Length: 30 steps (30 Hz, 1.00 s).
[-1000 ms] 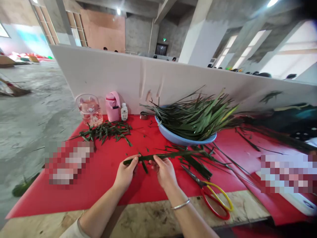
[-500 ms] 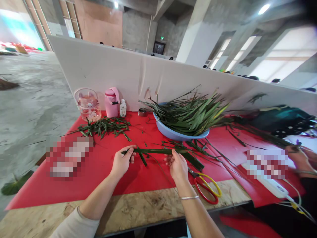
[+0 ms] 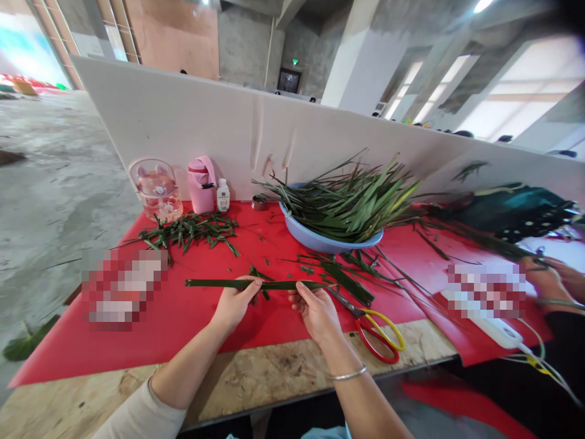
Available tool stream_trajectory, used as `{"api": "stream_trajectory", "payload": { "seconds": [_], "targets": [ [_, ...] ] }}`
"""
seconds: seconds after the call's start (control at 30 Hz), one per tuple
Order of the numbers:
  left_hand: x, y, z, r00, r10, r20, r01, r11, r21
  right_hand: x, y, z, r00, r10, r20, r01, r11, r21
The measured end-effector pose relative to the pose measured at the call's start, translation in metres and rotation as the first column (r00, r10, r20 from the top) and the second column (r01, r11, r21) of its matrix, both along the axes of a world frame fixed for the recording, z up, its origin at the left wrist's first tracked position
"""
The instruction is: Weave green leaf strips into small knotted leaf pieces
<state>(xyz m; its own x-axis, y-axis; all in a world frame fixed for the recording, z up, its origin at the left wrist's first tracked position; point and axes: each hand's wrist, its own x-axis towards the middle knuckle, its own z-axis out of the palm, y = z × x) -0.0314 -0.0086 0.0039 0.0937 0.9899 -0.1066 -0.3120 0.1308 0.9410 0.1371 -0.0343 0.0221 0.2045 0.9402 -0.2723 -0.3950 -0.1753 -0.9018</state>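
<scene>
A long green leaf strip (image 3: 278,285) stretches level between my hands, above the red table cover. My left hand (image 3: 236,303) pinches it near its middle, and the strip's blunt end sticks out to the left. Toward the pointed end, my right hand (image 3: 314,311) grips the same strip between thumb and fingers. Beside my right hand lie scissors (image 3: 380,335) with one red and one yellow handle loop. Behind the hands stands a blue basin (image 3: 320,244) heaped with long green leaves (image 3: 351,204). Cut leaf pieces (image 3: 350,283) lie in front of the basin.
A pile of short leaf pieces (image 3: 192,231) lies at the left, before a clear pink jug (image 3: 158,192), a pink bottle (image 3: 201,186) and a small white bottle (image 3: 223,195). A white power strip (image 3: 496,326) is at the right, near another person's hands (image 3: 551,280). A white panel (image 3: 183,128) runs behind.
My left hand has slid right along the leaf strip, closer to my right hand, so a long end now shows on its left. The view has shifted slightly.
</scene>
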Motion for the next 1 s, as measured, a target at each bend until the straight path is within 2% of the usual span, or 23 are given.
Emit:
{"api": "stream_trajectory", "payload": {
  "seconds": [0.07, 0.1, 0.13, 0.17, 0.2, 0.23, 0.27, 0.3, 0.33, 0.4, 0.5, 0.57, 0.63, 0.7, 0.77, 0.83, 0.9, 1.0],
  "targets": [
    [-0.001, 0.001, -0.001, 0.995, 0.033, -0.091, -0.030, 0.999, 0.028, 0.019, -0.007, 0.000, 0.979, 0.060, 0.196, -0.061, 0.998, -0.002],
    [-0.001, 0.001, -0.002, 0.994, 0.049, -0.095, -0.046, 0.998, 0.031, 0.034, -0.011, -0.001, 0.940, 0.041, 0.339, -0.052, 0.998, 0.024],
    [-0.001, 0.002, -0.002, 0.995, 0.065, -0.072, -0.064, 0.998, 0.022, 0.053, -0.017, -0.004, 0.859, -0.021, 0.512, -0.008, 0.998, 0.054],
    [-0.002, 0.002, -0.001, 0.996, 0.082, -0.029, -0.082, 0.997, -0.005, 0.073, -0.022, -0.007, 0.707, -0.058, 0.705, 0.028, 0.998, 0.054],
    [-0.001, 0.003, -0.001, 0.995, 0.100, 0.022, -0.099, 0.994, -0.049, 0.095, -0.028, -0.012, 0.485, -0.086, 0.870, 0.086, 0.995, 0.051],
    [-0.001, 0.003, -0.001, 0.990, 0.119, 0.074, -0.111, 0.988, -0.106, 0.116, -0.034, -0.018, 0.257, -0.060, 0.965, 0.114, 0.993, 0.031],
    [0.000, 0.002, -0.001, 0.983, 0.136, 0.120, -0.115, 0.979, -0.166, 0.134, -0.040, -0.024, 0.080, -0.013, 0.997, 0.122, 0.993, 0.003],
    [0.001, 0.002, -0.001, 0.977, 0.147, 0.157, -0.110, 0.969, -0.220, 0.149, -0.046, -0.030, -0.022, 0.045, 0.999, 0.114, 0.993, -0.042],
    [0.002, 0.002, -0.001, 0.971, 0.151, 0.185, -0.099, 0.959, -0.266, 0.160, -0.051, -0.035, -0.072, 0.096, 0.993, 0.087, 0.992, -0.090],
    [0.004, 0.000, -0.001, 0.962, 0.152, 0.227, -0.073, 0.944, -0.322, 0.172, -0.058, -0.043, -0.118, 0.141, 0.983, 0.021, 0.990, -0.140],
    [0.005, 0.000, 0.000, 0.951, 0.175, 0.257, -0.071, 0.927, -0.368, 0.172, -0.061, -0.046, -0.081, 0.148, 0.986, -0.046, 0.987, -0.152],
    [0.005, 0.001, 0.001, 0.944, 0.201, 0.262, -0.090, 0.920, -0.381, 0.170, -0.060, -0.044, 0.027, 0.132, 0.991, -0.050, 0.990, -0.131],
    [0.004, 0.001, 0.002, 0.940, 0.221, 0.259, -0.108, 0.916, -0.387, 0.166, -0.061, -0.040, 0.193, 0.115, 0.974, -0.029, 0.993, -0.111],
    [0.004, 0.001, 0.003, 0.940, 0.229, 0.252, -0.118, 0.914, -0.388, 0.159, -0.066, -0.034, 0.396, 0.131, 0.909, -0.022, 0.991, -0.134],
    [0.005, 0.000, 0.004, 0.942, 0.230, 0.246, -0.120, 0.911, -0.395, 0.145, -0.074, -0.026, 0.594, 0.172, 0.786, -0.030, 0.981, -0.192],
    [0.006, -0.001, 0.003, 0.942, 0.223, 0.251, -0.109, 0.910, -0.401, 0.126, -0.084, -0.019, 0.731, 0.186, 0.656, -0.012, 0.966, -0.259],
    [0.008, -0.003, 0.002, 0.942, 0.208, 0.265, -0.090, 0.913, -0.399, 0.106, -0.092, -0.012, 0.781, 0.204, 0.590, -0.028, 0.956, -0.293],
    [0.010, -0.006, 0.001, 0.937, 0.192, 0.291, -0.070, 0.921, -0.383, 0.082, -0.096, -0.002, 0.813, 0.178, 0.554, -0.084, 0.978, -0.190]
  ]
}}
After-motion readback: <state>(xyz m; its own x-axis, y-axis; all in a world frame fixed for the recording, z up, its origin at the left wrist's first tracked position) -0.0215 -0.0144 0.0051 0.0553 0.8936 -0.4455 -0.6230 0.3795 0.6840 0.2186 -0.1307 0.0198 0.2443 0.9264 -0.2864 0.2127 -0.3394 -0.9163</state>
